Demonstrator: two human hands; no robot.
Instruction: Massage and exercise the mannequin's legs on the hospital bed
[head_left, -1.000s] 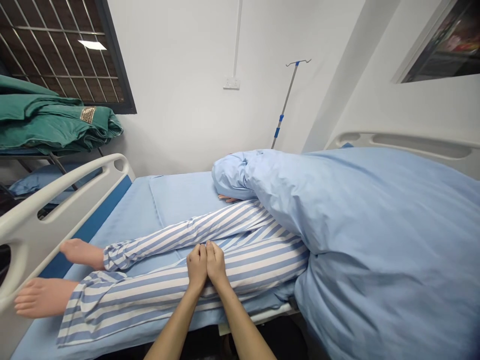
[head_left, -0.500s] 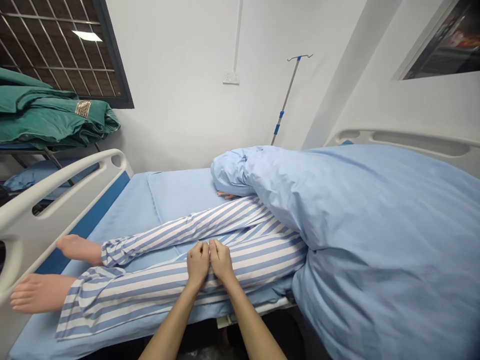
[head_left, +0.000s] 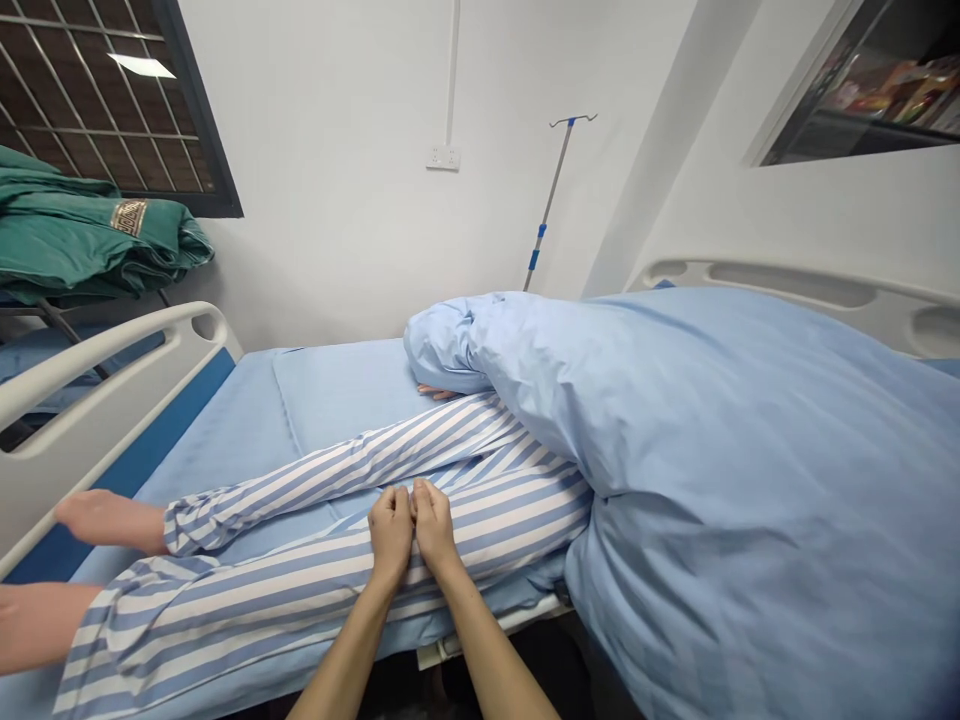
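Note:
Both my hands are closed into fists side by side over the nearer leg of the blue-and-white striped trousers point(head_left: 277, 590). My left hand point(head_left: 391, 528) lies against the cloth around knee height. Close beside it is my right hand point(head_left: 433, 522), thumb side up, the two nearly touching. No object shows in either fist; the palms are hidden. The trousers are on a lying figure, apparently a manikin, with smooth bare feet point(head_left: 116, 521). A thick light-blue quilt point(head_left: 675, 430) covers its upper body, and a few fingertips point(head_left: 435, 392) peek out from under the quilt's edge.
The figure lies on a hospital bed with a light-blue sheet point(head_left: 345, 380). A white footboard point(head_left: 112, 400) rises at the left, a headboard point(head_left: 787, 280) at the right. Behind stand a drip pole point(head_left: 555, 190) and a wall socket point(head_left: 443, 158). Green bedding point(head_left: 97, 245) is piled at far left.
The view has turned to the right, so the scene sits further left. My fists parted slightly, then came close together again on the same trouser leg.

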